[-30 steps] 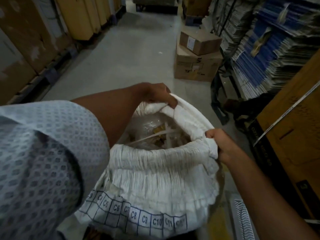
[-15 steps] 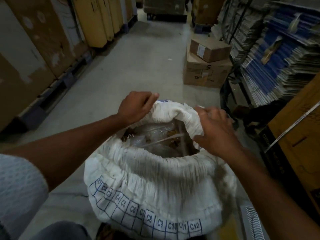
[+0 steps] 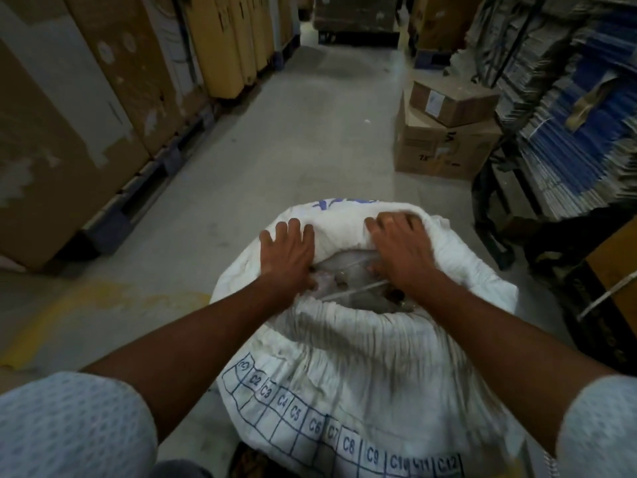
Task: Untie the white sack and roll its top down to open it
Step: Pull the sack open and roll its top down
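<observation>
The white sack (image 3: 362,367) stands on the floor right in front of me, its mouth open and its top bunched into a thick rolled rim. A blue grid labelled C2 to C12 runs across its near side. Clear plastic-wrapped contents (image 3: 348,281) show inside the opening. My left hand (image 3: 287,251) lies over the far rim on the left, fingers spread on the outside and thumb inside. My right hand (image 3: 400,246) grips the far rim on the right in the same way. Both hands press the cloth down.
Tall cardboard cartons on pallets (image 3: 86,108) line the left of the aisle. Two stacked brown boxes (image 3: 444,132) sit at the right, beside shelves of flattened blue-and-white cartons (image 3: 568,115). A yellow box (image 3: 617,270) stands close on the right. Grey concrete floor (image 3: 293,132) stretches ahead.
Both hands have moved from the sides of the rim to its far edge and now sit side by side on it. The rolled rim sits lower on the far side.
</observation>
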